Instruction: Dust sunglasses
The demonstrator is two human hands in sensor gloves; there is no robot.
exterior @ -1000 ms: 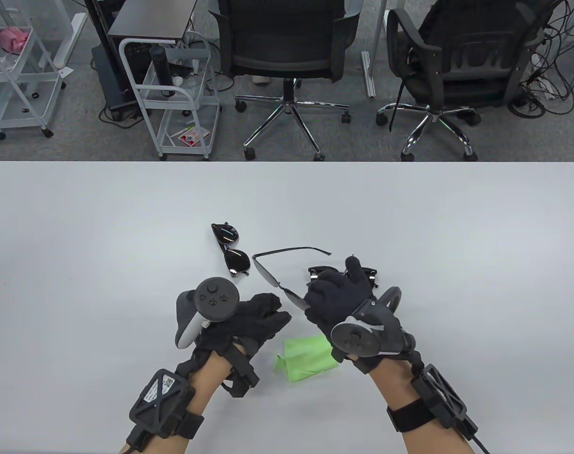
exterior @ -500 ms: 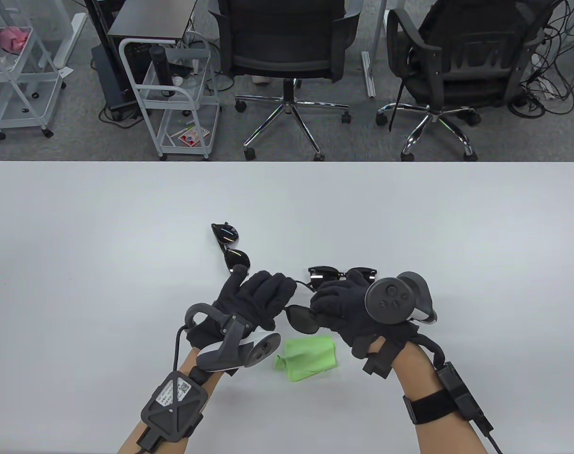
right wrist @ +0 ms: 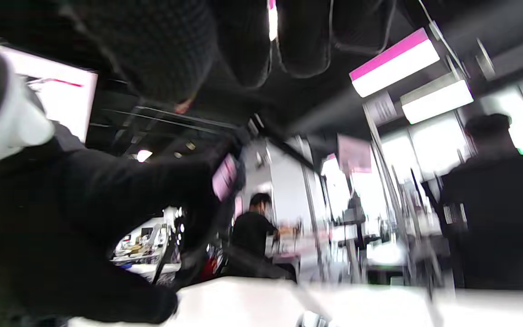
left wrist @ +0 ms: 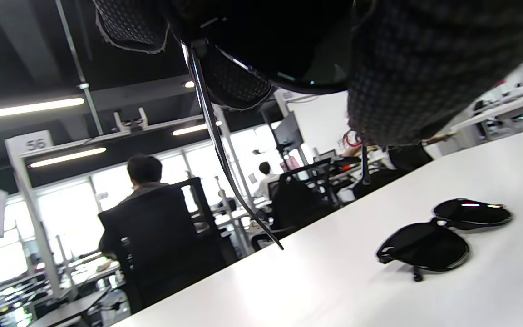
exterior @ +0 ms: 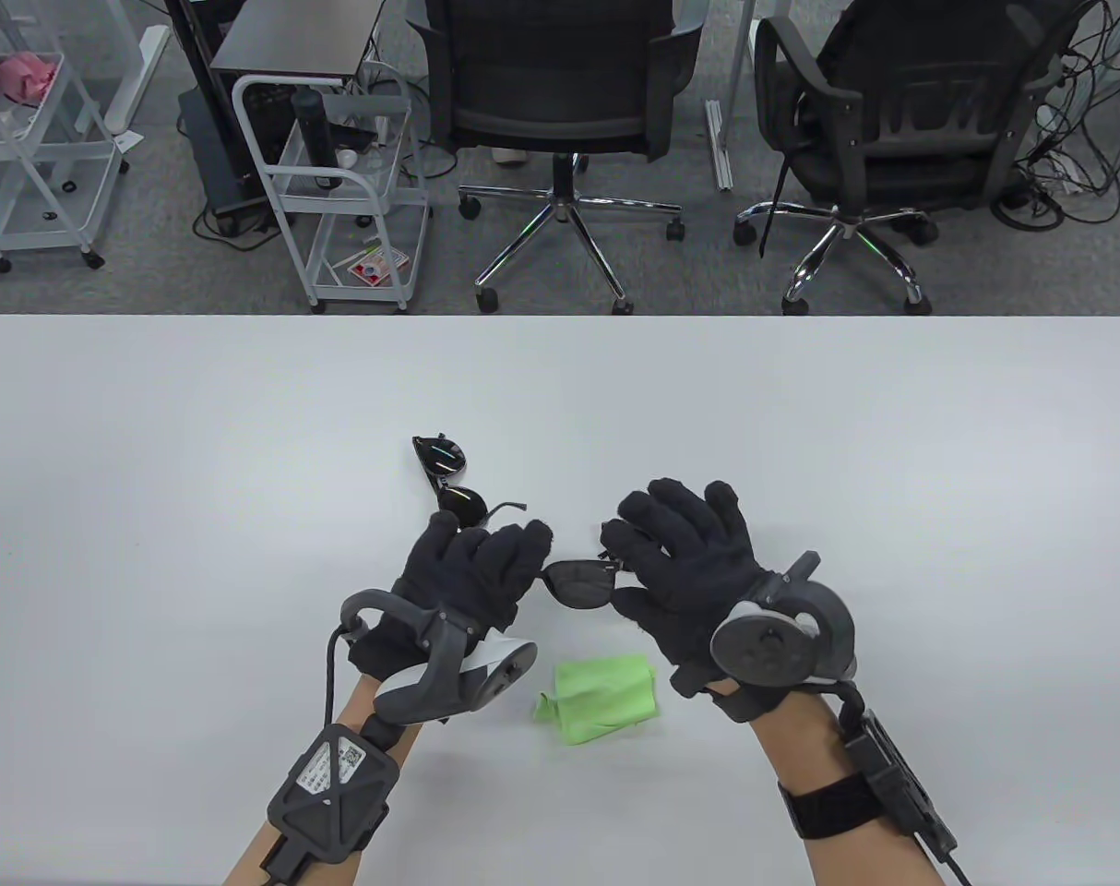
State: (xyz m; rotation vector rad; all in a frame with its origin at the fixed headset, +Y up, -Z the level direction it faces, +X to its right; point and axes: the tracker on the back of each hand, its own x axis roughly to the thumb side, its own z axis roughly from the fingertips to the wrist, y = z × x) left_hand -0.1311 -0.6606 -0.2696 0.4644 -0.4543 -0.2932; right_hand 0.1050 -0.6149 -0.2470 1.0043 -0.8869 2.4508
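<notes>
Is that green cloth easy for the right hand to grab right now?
Probably not at once: the right hand is busy holding the sunglasses together with the left hand. The green cloth lies uncovered on the table just below both hands, so nothing blocks it.

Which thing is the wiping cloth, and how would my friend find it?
Start at the white table and look at its near edge, between the two gloved hands. The cloth lies crumpled there, just below the sunglasses that the left hand and right hand hold up. It is the only bright green thing; everything around it is black.
</notes>
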